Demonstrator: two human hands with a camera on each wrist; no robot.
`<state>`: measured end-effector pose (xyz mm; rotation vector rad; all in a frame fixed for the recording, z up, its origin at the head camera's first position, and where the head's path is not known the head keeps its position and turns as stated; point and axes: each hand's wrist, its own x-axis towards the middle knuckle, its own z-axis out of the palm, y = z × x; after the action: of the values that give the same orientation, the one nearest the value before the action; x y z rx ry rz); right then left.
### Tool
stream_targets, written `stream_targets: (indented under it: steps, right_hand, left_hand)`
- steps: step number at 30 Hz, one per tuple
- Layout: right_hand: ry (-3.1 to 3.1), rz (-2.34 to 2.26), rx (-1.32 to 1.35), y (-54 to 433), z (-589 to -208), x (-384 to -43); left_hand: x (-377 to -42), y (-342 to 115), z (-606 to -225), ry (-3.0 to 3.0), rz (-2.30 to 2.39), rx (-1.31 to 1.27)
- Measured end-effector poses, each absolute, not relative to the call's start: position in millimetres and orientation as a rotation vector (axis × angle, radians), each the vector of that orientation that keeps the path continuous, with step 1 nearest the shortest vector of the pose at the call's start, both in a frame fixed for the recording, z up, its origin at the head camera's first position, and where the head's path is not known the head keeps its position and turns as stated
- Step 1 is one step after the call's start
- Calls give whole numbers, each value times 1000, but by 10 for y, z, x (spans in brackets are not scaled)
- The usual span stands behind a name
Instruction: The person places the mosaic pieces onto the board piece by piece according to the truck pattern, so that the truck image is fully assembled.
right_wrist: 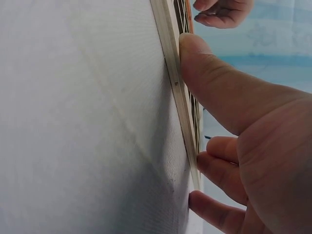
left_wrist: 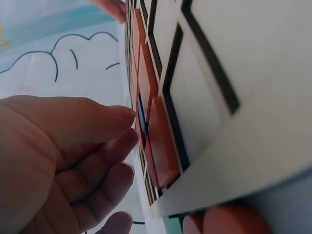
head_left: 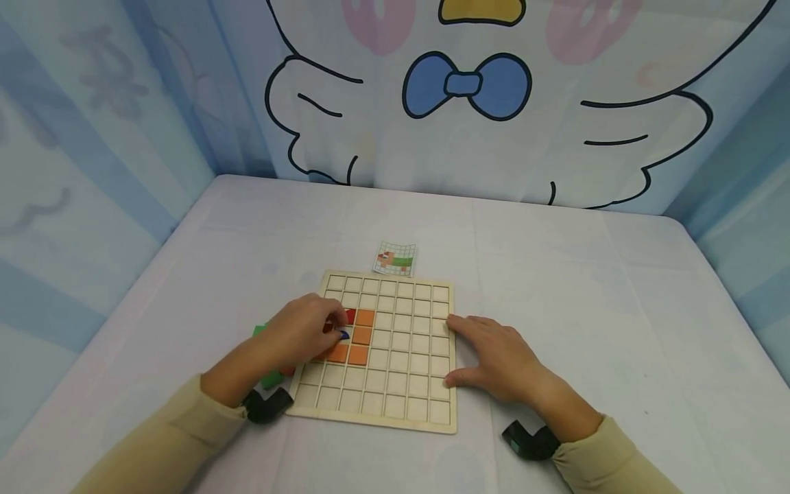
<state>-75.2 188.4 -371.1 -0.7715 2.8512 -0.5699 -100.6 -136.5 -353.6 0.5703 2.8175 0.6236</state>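
**Risk: bumped tiles**

Left hand [head_left: 302, 329] at blue-marked tile [head_left: 344, 335], beside orange tiles [head_left: 361, 335] on grid board [head_left: 397, 382]; can't tell if it's pinching. Right hand [head_left: 503, 360] spread, at board's right edge. Sideways fingertip drag could shift orange tiles; weak bracing could skew the board.

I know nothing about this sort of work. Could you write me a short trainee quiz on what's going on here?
1. Multiple choice: what does the person's right grip touch?
a) the curtain
b) the grid board
c) the left sleeve

2. True or false: the picture card lies by the board's far edge.

3. Fill the gap: from the person's viewpoint, the green pieces lie on the board's ____ side.

Key:
1. b, at its right edge
2. True
3. left
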Motion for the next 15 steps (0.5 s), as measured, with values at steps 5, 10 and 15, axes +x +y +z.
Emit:
stream_targets:
  steps: [5, 10, 15]
  right_hand:
    - [2852, -564, -775, 1884, -3711, -757]
    - [2848, -562, -771, 1887, -3709, -759]
    - [2843, -571, -770, 1889, -3695, -757]
  left_hand:
    - [-1010, -1396, -3486, 2806, 579, 522]
    - [-1018, -1424, -3487, 2777, 587, 549]
    - [-1014, -1419, -3496, 2731, 614, 585]
